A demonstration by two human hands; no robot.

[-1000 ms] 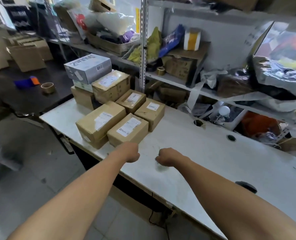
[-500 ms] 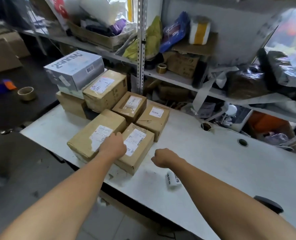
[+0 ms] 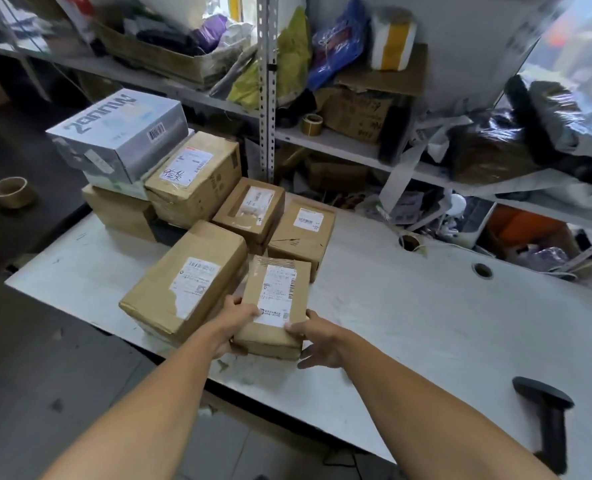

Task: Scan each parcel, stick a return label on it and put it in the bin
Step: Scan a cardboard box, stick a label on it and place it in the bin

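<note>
Parcel in hand: a small brown parcel [image 3: 274, 308] sits at the near edge of the white worktop [image 3: 426, 313], label side up, likely so its barcode can be read.
Left hand: the left hand [image 3: 233, 322] grips the parcel's near-left corner, fingers curled around the side.
Right hand: the right hand [image 3: 317, 339] holds the near-right corner, thumb on top, steadying the box for a two-handed lift or pull.
Waiting stack: more labelled parcels [image 3: 187, 282] crowd just behind and to the left, labels up.
Scanner: a black handheld scanner [image 3: 547, 424] lies well apart on the right, within reach.
Bin: not in view.
</note>
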